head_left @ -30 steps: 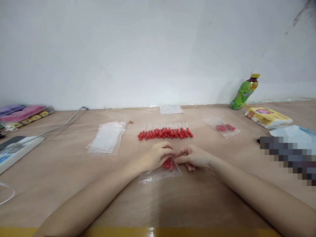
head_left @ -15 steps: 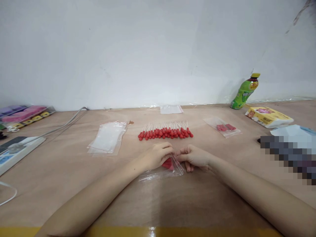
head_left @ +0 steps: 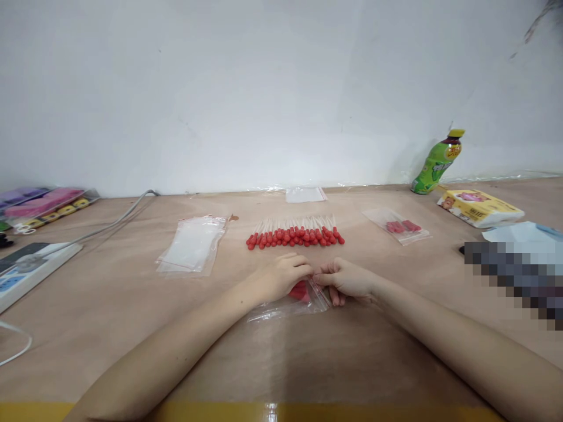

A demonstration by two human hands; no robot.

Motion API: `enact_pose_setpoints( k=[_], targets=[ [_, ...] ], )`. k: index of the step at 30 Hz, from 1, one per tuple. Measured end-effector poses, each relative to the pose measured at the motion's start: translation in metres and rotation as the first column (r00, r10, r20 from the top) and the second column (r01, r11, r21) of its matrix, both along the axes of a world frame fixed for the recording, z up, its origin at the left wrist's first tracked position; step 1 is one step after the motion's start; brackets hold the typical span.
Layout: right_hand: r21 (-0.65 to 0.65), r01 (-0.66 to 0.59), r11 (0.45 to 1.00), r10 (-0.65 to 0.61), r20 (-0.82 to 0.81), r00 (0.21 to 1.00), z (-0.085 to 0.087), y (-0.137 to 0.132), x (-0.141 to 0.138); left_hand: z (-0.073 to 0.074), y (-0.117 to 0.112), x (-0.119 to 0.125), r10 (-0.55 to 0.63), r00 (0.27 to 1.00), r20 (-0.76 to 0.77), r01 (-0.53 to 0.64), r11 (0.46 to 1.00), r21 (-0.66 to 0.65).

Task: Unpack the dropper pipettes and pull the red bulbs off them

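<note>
Low in the middle of the head view, a clear zip bag (head_left: 281,310) lies on the table with red pieces (head_left: 299,291) inside. My left hand (head_left: 281,276) is closed on the bag's upper edge, its palm covering part of the bag. At the bag's right edge, my right hand (head_left: 341,280) pinches the plastic between thumb and fingers. The two hands' fingertips almost meet. Just beyond them lies a row of red-tipped white sticks (head_left: 294,235), heads toward me.
Flat bags (head_left: 191,246) are stacked at left, and another bag (head_left: 305,194) lies by the wall. A bag with red pieces (head_left: 398,227) sits at right, near a green bottle (head_left: 437,164) and yellow tissue pack (head_left: 479,208). A power strip (head_left: 39,269) is far left.
My left hand's fingers have slid slightly right along the bag's edge, closer to my right hand. Both hands keep hold of the bag; the rest looks the same.
</note>
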State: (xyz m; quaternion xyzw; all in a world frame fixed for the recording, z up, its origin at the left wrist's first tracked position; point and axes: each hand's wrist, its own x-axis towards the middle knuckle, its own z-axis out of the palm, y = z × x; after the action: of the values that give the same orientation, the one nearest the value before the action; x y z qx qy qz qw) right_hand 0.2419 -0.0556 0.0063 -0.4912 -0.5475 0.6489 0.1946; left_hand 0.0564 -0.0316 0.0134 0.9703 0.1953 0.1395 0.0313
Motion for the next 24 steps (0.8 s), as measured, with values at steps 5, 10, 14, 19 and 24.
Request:
enact_pose_setpoints(
  k=[5,10,14,19,24],
  targets=[
    [-0.009,0.027,1.000,-0.027,0.008,1.000,-0.001,0.000,0.000,0.004,-0.003,0.003,-0.003,0.998,-0.060,0.005,1.000,0.029],
    [-0.003,0.063,0.998,-0.062,0.048,0.997,-0.004,0.001,-0.002,0.004,-0.002,0.002,-0.013,0.995,-0.101,0.028,0.990,0.141],
    [0.000,0.060,0.998,-0.060,0.061,0.996,-0.003,0.000,-0.005,0.003,-0.001,0.000,-0.037,0.983,-0.181,0.100,0.930,0.353],
    [0.076,0.010,0.997,-0.016,0.071,0.997,-0.001,-0.003,-0.009,-0.001,-0.001,-0.001,-0.029,0.974,-0.226,0.137,0.867,0.479],
    [0.123,0.008,0.992,-0.026,0.145,0.989,0.000,-0.005,-0.014,0.001,-0.003,0.000,-0.033,0.976,-0.217,0.137,0.863,0.487]
  ],
)
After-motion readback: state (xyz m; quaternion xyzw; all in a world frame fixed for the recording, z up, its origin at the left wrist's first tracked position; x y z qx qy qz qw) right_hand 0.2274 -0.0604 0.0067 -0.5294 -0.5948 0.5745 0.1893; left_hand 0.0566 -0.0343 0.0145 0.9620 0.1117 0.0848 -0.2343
